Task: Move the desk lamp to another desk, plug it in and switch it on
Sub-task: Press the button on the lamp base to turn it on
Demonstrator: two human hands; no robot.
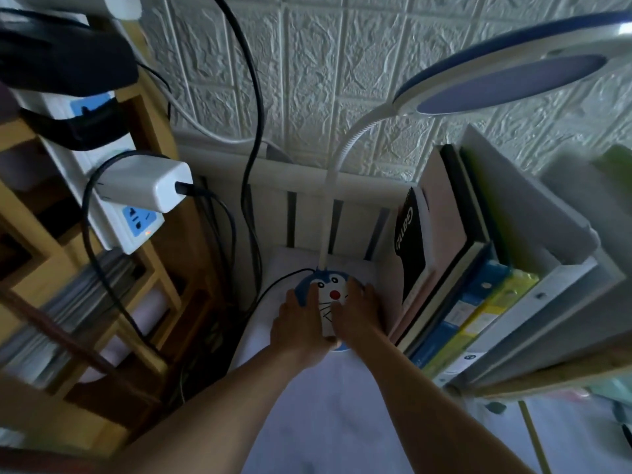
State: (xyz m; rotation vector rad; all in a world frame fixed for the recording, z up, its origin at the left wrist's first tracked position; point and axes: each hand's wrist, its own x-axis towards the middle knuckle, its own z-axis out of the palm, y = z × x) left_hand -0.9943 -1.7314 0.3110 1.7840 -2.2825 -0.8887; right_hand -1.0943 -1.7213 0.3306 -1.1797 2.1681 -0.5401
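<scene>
The desk lamp has a round blue base with a cartoon cat face [332, 291], a white bendy neck [337, 169] and a flat round blue-and-white head [513, 73] at the upper right; the head is not lit. The base stands on the pale desk top [342, 415] near the white slatted back. My left hand [300, 328] grips the base's left side and my right hand [355, 314] grips its right side. A thin black cord [284, 280] runs from the base to the left. Where it ends is hidden.
A white power strip [102, 186] with blue sockets hangs on the wooden shelf at the left; a white charger [147, 186] and black cables are plugged in. Books and binders [455, 278] stand tight against the lamp base on the right. A textured white wall lies behind.
</scene>
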